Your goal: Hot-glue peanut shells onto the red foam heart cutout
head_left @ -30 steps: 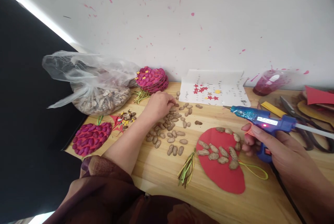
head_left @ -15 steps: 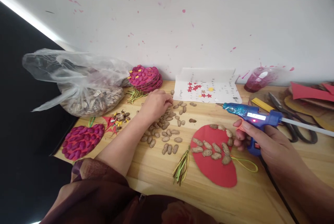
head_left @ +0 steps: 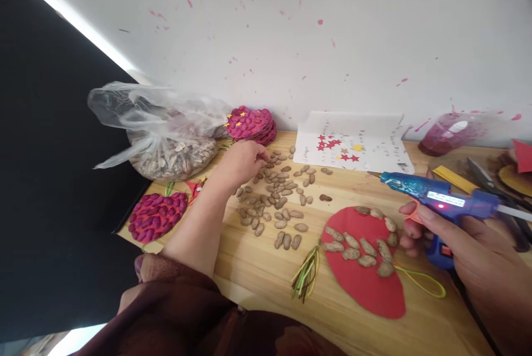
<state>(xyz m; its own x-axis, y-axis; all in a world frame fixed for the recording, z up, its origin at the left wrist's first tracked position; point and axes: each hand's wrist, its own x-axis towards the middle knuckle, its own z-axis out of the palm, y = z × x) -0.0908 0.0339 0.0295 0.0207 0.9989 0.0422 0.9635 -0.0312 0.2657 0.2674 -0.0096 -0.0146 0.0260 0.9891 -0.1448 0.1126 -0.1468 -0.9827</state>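
Note:
My left hand rests on the far left edge of a spread of loose peanut shells on the wooden table, its fingers curled down among them; whether it holds one is hidden. My right hand grips a blue hot glue gun with a lit red lamp, its nozzle pointing left above the table. Just left of that hand lies a red paper oval with several peanut shells glued on its upper part and a yellow-green string loop.
A clear plastic bag of shells sits at the back left beside a stack of pink shell-covered discs. One pink shell piece lies at the left edge. White paper with stars, a pink cup, scissors and string bundle surround the work.
The camera view shifted. My left hand slid a little leftward over the loose shells, fingers still curled. My right hand keeps the glue gun beside the red oval.

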